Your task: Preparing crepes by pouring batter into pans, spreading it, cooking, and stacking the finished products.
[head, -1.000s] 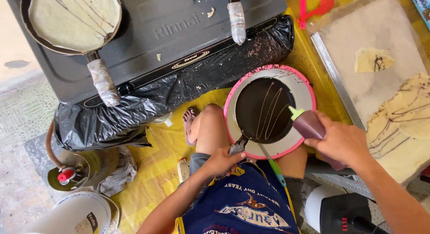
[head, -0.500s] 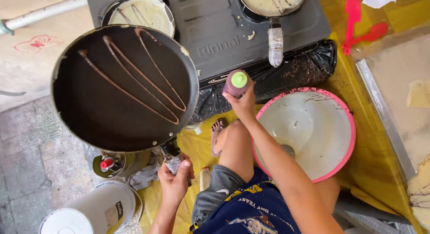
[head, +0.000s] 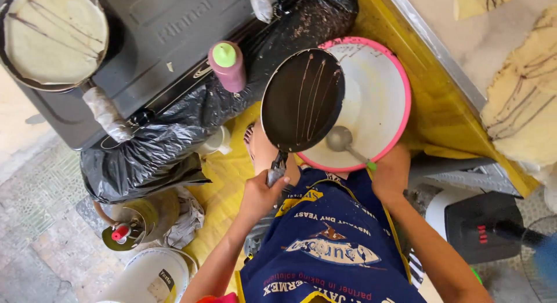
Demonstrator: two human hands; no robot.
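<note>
My left hand (head: 262, 194) grips the handle of a dark frying pan (head: 301, 100) streaked with thin brown lines. The pan is tilted over the left side of a pink-rimmed basin (head: 400, 88) of pale batter. My right hand (head: 391, 172) holds the green-tipped handle of a metal ladle (head: 339, 139), whose bowl rests in the batter near the basin's front edge. A maroon squeeze bottle (head: 227, 68) with a green cap stands alone on the edge of the grey stove (head: 156, 36).
A second pan (head: 55, 36) with a pale striped crepe sits on the stove's left burner. Black plastic (head: 156, 152) hangs over the stove front. Finished crepes (head: 522, 106) lie on a tray at right. A gas cylinder (head: 125, 230), white bucket (head: 154, 274) and black fan (head: 493, 227) stand on the floor.
My left hand brought the striped pan down from the left to above the basin. My right hand let go of the squeeze bottle on the stove and took the ladle.
</note>
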